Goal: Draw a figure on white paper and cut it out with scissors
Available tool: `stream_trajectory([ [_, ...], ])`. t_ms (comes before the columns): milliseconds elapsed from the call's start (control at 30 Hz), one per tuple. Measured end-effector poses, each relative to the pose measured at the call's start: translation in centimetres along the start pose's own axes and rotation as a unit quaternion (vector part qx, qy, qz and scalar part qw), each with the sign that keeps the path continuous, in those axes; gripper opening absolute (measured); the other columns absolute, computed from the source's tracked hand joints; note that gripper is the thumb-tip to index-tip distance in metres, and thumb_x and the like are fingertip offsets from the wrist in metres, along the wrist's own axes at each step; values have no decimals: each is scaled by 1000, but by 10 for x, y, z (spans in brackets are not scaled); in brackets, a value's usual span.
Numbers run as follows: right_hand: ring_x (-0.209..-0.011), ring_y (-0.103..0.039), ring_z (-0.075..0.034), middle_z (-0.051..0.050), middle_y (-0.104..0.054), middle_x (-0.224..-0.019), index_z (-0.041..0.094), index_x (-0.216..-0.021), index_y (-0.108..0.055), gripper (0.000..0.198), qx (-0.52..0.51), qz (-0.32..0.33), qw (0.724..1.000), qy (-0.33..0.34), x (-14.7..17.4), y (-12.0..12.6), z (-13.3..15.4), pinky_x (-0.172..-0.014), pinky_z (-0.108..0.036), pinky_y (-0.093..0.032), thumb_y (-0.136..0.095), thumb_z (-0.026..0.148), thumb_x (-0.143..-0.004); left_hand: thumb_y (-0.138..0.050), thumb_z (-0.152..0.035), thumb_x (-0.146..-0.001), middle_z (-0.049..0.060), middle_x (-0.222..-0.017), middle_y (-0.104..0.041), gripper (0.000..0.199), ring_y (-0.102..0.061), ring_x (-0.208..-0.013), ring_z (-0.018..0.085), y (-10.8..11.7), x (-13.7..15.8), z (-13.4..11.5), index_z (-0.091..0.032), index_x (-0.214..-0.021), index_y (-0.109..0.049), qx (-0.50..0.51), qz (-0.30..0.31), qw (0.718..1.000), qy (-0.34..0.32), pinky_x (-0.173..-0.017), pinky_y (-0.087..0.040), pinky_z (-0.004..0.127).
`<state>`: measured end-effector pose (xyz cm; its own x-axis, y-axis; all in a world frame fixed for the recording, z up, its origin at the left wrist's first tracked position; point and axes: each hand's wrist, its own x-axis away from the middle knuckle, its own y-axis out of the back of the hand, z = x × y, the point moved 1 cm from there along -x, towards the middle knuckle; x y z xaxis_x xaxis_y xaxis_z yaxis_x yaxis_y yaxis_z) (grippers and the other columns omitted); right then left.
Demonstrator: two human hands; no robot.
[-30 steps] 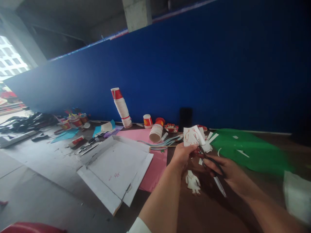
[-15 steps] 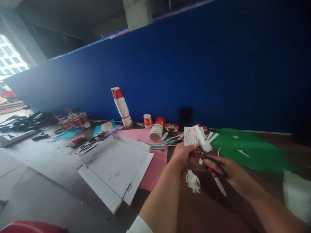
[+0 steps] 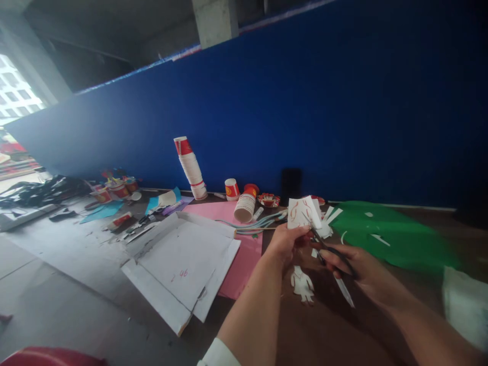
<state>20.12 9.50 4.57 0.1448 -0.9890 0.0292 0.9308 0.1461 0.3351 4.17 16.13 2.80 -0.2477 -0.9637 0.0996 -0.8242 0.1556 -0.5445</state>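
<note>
Between its thumb and fingers, my left hand (image 3: pixel 286 240) pinches a small white piece of paper (image 3: pixel 300 212) with reddish-brown drawn lines. My right hand (image 3: pixel 353 262) is closed round a pair of dark-handled scissors (image 3: pixel 335 253), whose blades lie at the paper's lower right edge. How far the blades are apart is hard to make out. Below my hands a white paper cutout (image 3: pixel 302 284), shaped like a small figure, lies on the brown tabletop. White paper strips (image 3: pixel 332 215) lie just beyond the scissors.
A shallow white cardboard tray (image 3: pixel 183 264) lies on the left, partly over pink paper (image 3: pixel 244 269). Behind it stands a tall stack of paper cups (image 3: pixel 191 168). Green paper (image 3: pixel 389 236) with scraps lies on the right. A blue partition (image 3: pixel 267 112) runs along the back.
</note>
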Motion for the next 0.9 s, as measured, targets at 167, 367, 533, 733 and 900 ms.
stream_trajectory([
  [167,-59,-53,-15,-2,-62,-66,19,-100,-84,60,0,-10,1000,8,-2,0,-6,-55,-28,-45,-71,72,-75,-91,-31,-52,4,-66,-64,38,-53,-56,10,-1,0,0,-12,-76,-69,2,-5,1000,3,-56,-40,23],
  [367,-58,-52,-14,-3,-61,-66,18,-88,-84,58,-10,-13,1000,9,-2,-2,-3,-54,-28,-46,-73,73,-71,-90,-30,-55,4,-66,-63,35,-52,-57,11,-2,1,-1,-12,-75,-68,5,-2,1000,3,-58,-41,24],
  [533,-57,-53,-14,-3,-62,-65,17,-102,-85,60,-4,-16,1000,12,-4,-1,-7,-54,-28,-46,-75,69,-72,-90,-30,-53,3,-64,-62,35,-51,-56,11,-3,2,-1,-12,-73,-67,10,-3,1000,4,-55,-40,24],
  [733,-57,-52,-13,-2,-63,-67,20,-112,-84,65,0,-20,1000,10,-5,-1,-12,-54,-27,-45,-71,72,-75,-91,-33,-51,2,-63,-59,40,-51,-57,11,-5,2,0,-13,-75,-66,22,-7,1000,-2,-57,-42,24],
  [900,-59,-53,-14,-3,-64,-69,20,-109,-84,64,-5,-12,1000,11,-4,0,-11,-55,-28,-45,-73,72,-74,-90,-35,-52,2,-64,-61,40,-52,-56,10,-5,-1,4,-13,-76,-67,17,-19,1000,-18,-57,-44,24],
])
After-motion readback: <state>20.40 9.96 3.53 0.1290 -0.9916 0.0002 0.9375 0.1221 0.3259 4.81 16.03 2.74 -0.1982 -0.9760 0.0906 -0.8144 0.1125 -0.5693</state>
